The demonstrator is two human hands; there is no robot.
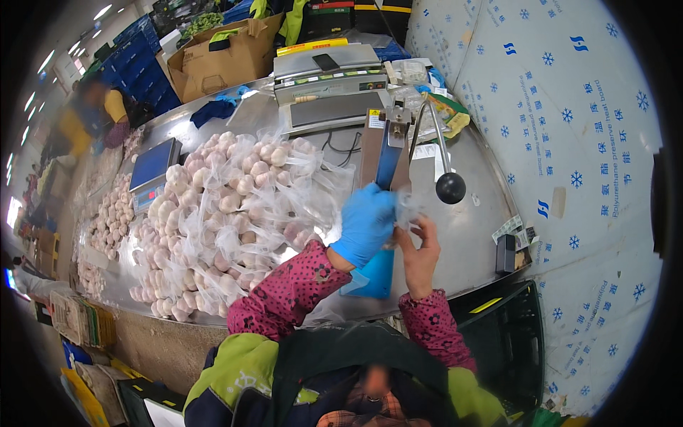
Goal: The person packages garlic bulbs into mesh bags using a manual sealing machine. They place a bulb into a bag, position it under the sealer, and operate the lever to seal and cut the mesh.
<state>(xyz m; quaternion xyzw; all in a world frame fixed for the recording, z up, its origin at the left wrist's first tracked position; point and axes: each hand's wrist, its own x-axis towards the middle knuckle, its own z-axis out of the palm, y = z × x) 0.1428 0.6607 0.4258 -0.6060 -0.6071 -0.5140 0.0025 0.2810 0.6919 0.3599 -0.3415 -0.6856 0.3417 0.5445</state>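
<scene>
My left hand (365, 226), in a blue glove, is closed over the near part of a bench-top device with a blue arm (388, 160). Translucent white netting (410, 206), which looks like part of a mesh bag, is bunched at its fingertips. My bare right hand (420, 257) pinches the same netting from the right with thumb and fingers. What the bag holds is hidden. Beside the device rises a metal lever ending in a black ball knob (450, 188), which neither hand touches. Left of my hands lies a big heap of garlic bulbs in mesh bags (228, 203).
Behind the heap stand a grey weighing and wrapping machine (327, 75) with a phone on it, and a cardboard box (220, 60). A small blue-topped scale (153, 165) sits left. A white panel wall (569, 178) bounds the right, above a dark crate (509, 341). Another person (92, 117) stands far left.
</scene>
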